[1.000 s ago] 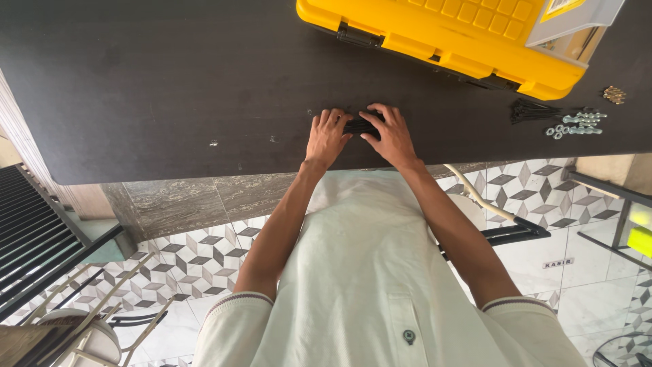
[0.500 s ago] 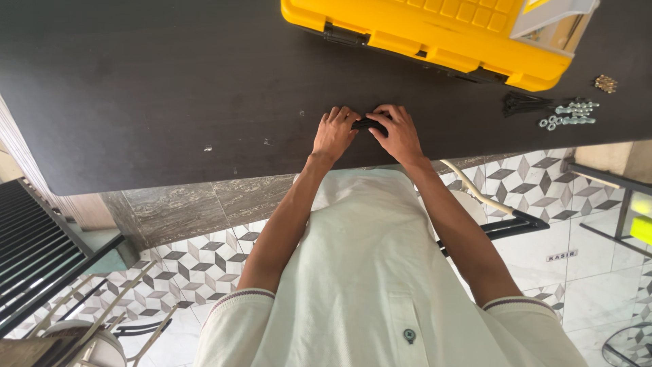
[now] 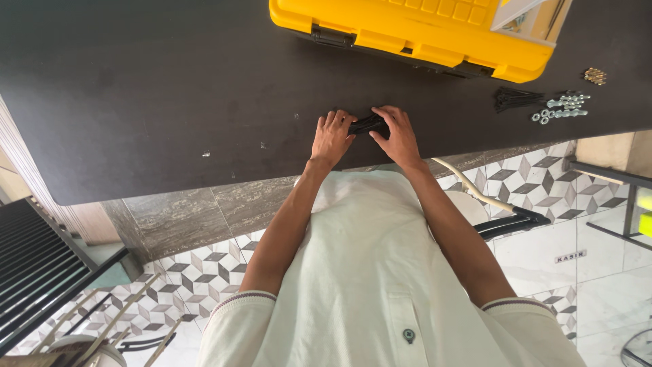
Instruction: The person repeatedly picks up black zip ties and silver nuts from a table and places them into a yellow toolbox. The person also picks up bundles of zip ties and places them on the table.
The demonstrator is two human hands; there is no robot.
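Both the left hand (image 3: 331,139) and right hand (image 3: 399,138) are pinching a small black bundle (image 3: 369,124) between their fingers, steadying it against the dark counter (image 3: 170,102).

My shirt and bare arms

I wear a pale cream short-sleeved shirt (image 3: 380,272), dark-striped cuffs (image 3: 234,302), one small dark button (image 3: 408,334) on the chest pocket.

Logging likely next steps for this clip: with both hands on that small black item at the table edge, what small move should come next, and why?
Probably lift the small black item slightly off the dark table. The left hand and right hand pinch it from either side, near the table's edge, so their fingers have little room. What the item is cannot be told.
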